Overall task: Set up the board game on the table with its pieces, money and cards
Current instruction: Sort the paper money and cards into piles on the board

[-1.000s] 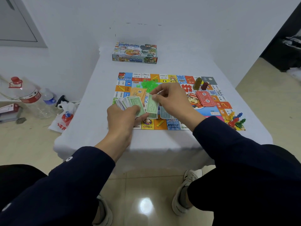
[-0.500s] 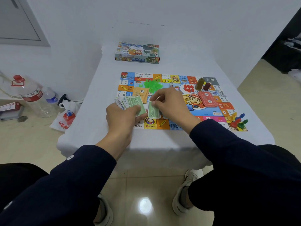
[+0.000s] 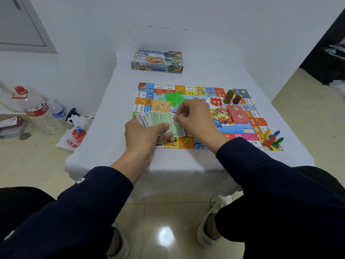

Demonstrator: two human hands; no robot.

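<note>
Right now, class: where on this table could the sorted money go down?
Bare white table lies left of the board, and in a strip between the board and the game box. The board's middle is crowded: green pieces, orange cards, red cards, both hands.

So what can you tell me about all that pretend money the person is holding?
The play money is a fanned bundle of thin paper notes, mostly green with printed numbers, a few paler ones at the left edge. The left hand grips the fan with its thumb on top. The right hand pinches one green note at the fan's right end. It is all held just above the game board.
</note>
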